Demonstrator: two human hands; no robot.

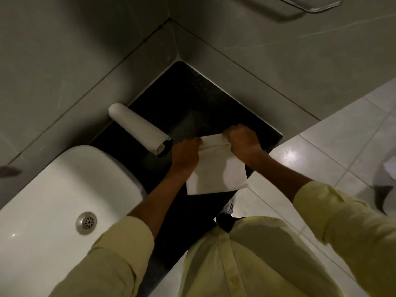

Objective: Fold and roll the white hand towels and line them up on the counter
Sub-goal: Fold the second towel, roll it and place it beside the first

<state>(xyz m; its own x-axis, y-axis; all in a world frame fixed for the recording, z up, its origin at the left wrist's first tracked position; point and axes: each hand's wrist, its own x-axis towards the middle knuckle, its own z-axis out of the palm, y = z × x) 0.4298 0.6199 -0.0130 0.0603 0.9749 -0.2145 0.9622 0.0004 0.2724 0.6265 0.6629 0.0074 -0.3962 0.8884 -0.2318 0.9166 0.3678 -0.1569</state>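
A folded white hand towel (pixel 216 172) lies flat on the black counter (pixel 192 99), its near corner reaching over the counter's front edge. My left hand (pixel 186 154) grips the towel's far left edge. My right hand (pixel 243 141) grips the far right edge, where the cloth is curled over into a small roll. One finished rolled white towel (pixel 137 128) lies on the counter to the left, by the wall, with its open end toward my hands.
A white sink basin (pixel 64 189) with a metal drain (pixel 86 222) sits to the left of the counter. Grey tiled walls meet in a corner behind. Pale floor tiles (pixel 321 151) lie to the right. A metal bar (pixel 300 7) hangs on the wall above.
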